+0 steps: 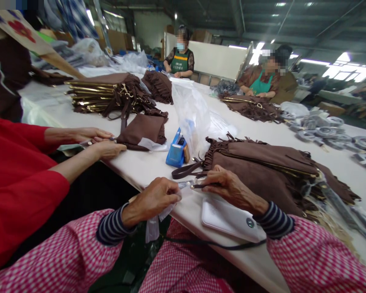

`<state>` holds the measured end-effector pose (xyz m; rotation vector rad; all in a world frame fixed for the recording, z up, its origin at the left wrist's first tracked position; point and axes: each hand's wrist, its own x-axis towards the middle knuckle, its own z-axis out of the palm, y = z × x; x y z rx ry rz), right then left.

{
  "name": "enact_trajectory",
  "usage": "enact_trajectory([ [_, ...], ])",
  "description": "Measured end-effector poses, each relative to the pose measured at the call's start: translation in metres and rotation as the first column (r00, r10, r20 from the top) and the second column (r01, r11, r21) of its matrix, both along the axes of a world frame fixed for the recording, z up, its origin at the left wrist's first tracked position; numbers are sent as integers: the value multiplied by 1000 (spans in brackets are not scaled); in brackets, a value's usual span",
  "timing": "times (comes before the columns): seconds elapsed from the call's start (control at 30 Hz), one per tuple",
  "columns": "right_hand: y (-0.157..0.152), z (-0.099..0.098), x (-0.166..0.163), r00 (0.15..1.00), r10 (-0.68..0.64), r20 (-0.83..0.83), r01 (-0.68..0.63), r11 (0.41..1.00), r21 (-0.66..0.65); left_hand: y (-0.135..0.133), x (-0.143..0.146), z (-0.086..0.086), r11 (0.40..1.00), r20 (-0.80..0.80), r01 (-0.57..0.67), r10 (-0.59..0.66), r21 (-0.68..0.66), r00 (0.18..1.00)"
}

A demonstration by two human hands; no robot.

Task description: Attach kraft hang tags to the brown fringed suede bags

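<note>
My left hand (154, 200) is closed at the table's front edge, pinching clear plastic film (152, 228) that hangs below it. A little to the right, my right hand (232, 188) pinches a narrow dark strap (197, 186) with a small metal fitting at its end. A bit of the film (184, 184) stretches from the left fingers to that fitting. Just beyond my right hand lies a stack of brown fringed bags (256, 167) with gold zippers. One brown loop strap (186, 170) sticks out from the stack toward the left.
A blue tape dispenser (176, 151) and a plastic bag (190, 110) stand ahead. Under my right wrist lies a white phone (228, 217). At left, a red-sleeved person's hands (105, 144) handle a brown bag (144, 129). More stacked bags (106, 93) and wrapped coils (326, 132) lie beyond.
</note>
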<state>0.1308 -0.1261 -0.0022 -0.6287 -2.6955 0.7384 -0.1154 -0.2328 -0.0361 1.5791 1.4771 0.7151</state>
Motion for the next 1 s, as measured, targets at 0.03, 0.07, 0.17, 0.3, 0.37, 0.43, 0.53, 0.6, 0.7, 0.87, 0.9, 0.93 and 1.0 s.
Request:
enact_trajectory([
  [0.03, 0, 0, 0, 1000, -6, -5, 6, 1000, -9, 0, 0, 3, 1000, -13, 4, -4, -1, 1000],
  [0.07, 0, 0, 1, 1000, -12, -11, 12, 1000, -16, 0, 1, 5, 1000, -20, 6, -6, -4, 1000],
  [0.17, 0, -1, 1, 1000, -15, -19, 15, 999, -31, 1, 2, 10, 1000, -32, 12, -12, -7, 999],
  [0.3, 1, 2, -1, 1000, 2, 7, -2, 997, -74, 3, 4, 11, 999, -64, 25, -23, 27, 998],
  [0.37, 1, 4, -2, 1000, -2, 12, 3, 993, -122, 4, 4, 10, 999, -89, 25, -20, 49, 996],
  [0.43, 0, 6, -2, 1000, -9, -1, 8, 984, -177, 4, 4, 9, 998, -110, 30, -22, 64, 994],
  [0.53, 0, 6, -2, 999, -19, -31, 11, 973, -229, 4, 4, 7, 997, -132, 34, -25, 69, 991],
  [0.6, 1, 5, -2, 999, -31, -43, 19, 970, -242, 5, 4, 7, 997, -162, 41, -28, 73, 986],
  [0.7, 1, 5, -2, 995, -63, -71, 41, 959, -279, 5, 4, 7, 995, -225, 50, -28, 90, 974],
  [0.87, 0, 3, -2, 990, -105, -91, 72, 946, -315, 4, 2, 4, 992, -287, -8, 44, 126, 957],
  [0.9, 0, 2, -1, 989, -114, -93, 79, 943, -323, 3, 2, 3, 992, -285, -13, 50, 129, 957],
  [0.93, 0, 1, -1, 987, -125, -97, 86, 939, -332, 2, 1, 1, 991, -277, -15, 51, 131, 959],
  [1.0, 0, 0, -2, 985, -140, -100, 99, 936, -338, 1, 1, 0, 992, -257, -8, 41, 126, 965],
])
